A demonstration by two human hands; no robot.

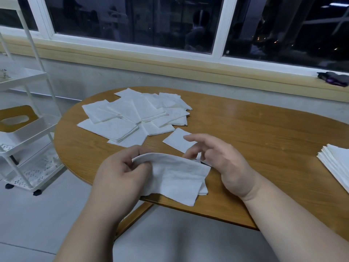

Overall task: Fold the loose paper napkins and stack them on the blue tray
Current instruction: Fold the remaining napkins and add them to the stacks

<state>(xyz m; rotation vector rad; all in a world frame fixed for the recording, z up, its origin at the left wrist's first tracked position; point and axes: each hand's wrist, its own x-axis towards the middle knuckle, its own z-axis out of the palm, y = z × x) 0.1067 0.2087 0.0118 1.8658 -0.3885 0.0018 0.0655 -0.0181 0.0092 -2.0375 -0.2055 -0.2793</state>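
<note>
My left hand [120,173] pinches the upper left edge of a white paper napkin [177,178] that hangs bent over the table's near edge. My right hand [217,157] hovers beside the napkin's right end with its fingers loosely spread; whether its fingertips touch the paper I cannot tell. A single small folded napkin [174,139] lies flat just beyond my hands. Several loose napkins [132,114] lie scattered in a pile at the table's far left. A neat stack of napkins [336,161] sits at the right edge. No blue tray is in view.
The oval wooden table [255,133] stands under a dark window. A white wheeled shelf cart [28,129] with a tissue box stands to the left. A dark bundle [332,78] lies on the window sill at the right.
</note>
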